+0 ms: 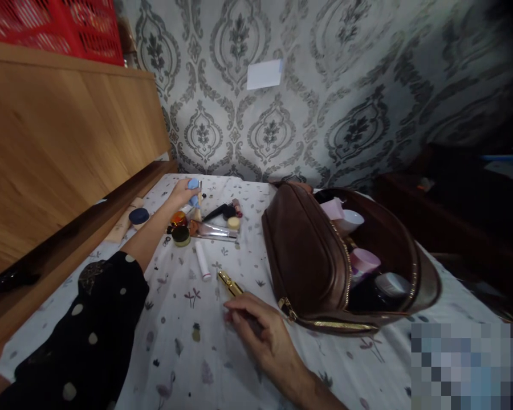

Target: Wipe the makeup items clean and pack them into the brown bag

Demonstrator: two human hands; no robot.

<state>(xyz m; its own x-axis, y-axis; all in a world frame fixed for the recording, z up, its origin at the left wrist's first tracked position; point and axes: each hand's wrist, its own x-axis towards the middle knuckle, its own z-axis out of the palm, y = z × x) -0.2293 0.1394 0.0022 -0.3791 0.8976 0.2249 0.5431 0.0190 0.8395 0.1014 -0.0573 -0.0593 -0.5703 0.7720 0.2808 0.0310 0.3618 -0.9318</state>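
At the far left of the bed-like surface, my left hand is closed around a small light blue item whose kind I cannot make out. A makeup brush shows just beside those fingers. Nearer to me, my right hand is curled, and a shiny gold lipstick tube sticks out past its index finger. The part of the tube behind the fingers is hidden. A white tube lies between the hands. To the right stands a brown makeup bag, unzipped, with a pink cup-shaped container and several other containers inside.
Several cosmetics lie in a cluster, among them a dark-lidded jar, an amber jar and a clear tube. A navy-lidded item is left of my forearm. A wooden cabinet borders the left; patterned wall rises behind.
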